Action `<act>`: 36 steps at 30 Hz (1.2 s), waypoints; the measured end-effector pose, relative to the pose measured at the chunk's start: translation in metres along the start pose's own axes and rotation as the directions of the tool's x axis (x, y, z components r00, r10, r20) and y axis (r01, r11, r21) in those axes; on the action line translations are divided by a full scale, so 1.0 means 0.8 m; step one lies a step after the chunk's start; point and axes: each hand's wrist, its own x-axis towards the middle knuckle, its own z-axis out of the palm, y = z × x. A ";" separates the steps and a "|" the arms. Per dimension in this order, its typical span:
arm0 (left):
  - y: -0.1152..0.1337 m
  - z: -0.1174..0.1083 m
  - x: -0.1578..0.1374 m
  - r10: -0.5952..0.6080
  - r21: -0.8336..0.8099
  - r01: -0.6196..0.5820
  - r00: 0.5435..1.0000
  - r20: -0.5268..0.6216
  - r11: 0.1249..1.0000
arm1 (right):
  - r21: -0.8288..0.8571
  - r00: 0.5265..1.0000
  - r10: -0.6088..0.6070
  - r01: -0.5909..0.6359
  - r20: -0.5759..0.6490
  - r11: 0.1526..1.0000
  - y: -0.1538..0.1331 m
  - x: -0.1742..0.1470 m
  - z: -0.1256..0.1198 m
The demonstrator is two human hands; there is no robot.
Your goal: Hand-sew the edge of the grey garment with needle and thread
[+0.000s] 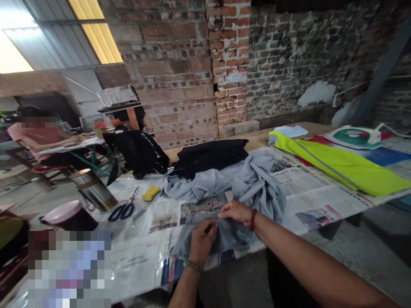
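Note:
A light grey cloth point(212, 183) lies bunched across the newspaper on the table, with one part drawn toward the front edge. My left hand point(203, 240), with a green bead bracelet at the wrist, is closed in a pinch on this near part. Just to its right and a little higher, my right hand point(236, 212) pinches the same cloth with thumb and fingertips; a red bead bracelet circles that wrist. The fingertips of both hands almost meet. Whether something small, such as a needle, sits between them is too fine to make out.
Left of the cloth are scissors point(123, 208), a yellow sponge point(150, 193), a steel flask point(96, 190) and a lidded cup point(70, 216). A black bag point(138, 152) and dark folded cloth point(212, 155) lie behind. A yellow vest point(334, 164) and an iron point(355, 137) are right. A person sits far left.

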 end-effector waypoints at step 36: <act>-0.013 0.002 0.007 -0.213 -0.281 0.254 0.962 0.170 0.926 | 0.532 0.990 -0.091 0.022 0.105 0.846 -0.040 0.039 -0.029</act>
